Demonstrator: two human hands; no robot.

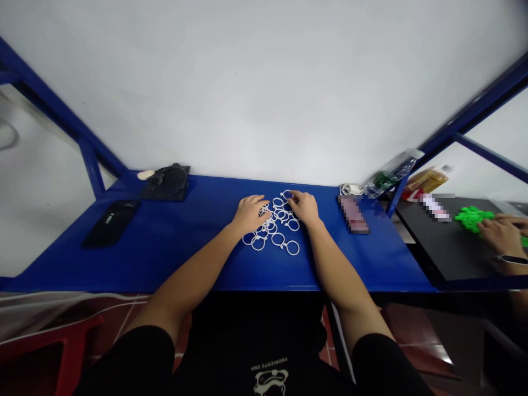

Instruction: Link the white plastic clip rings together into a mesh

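White rings lie in a loose, overlapping cluster on the blue table, midway along it. My left hand rests on the cluster's left side and my right hand on its far right side. The fingers of both are bent and touch rings, but I cannot tell whether any ring is pinched. Risk: the rings look tangled, so lifting one could drag its neighbours and scatter them toward the near edge.
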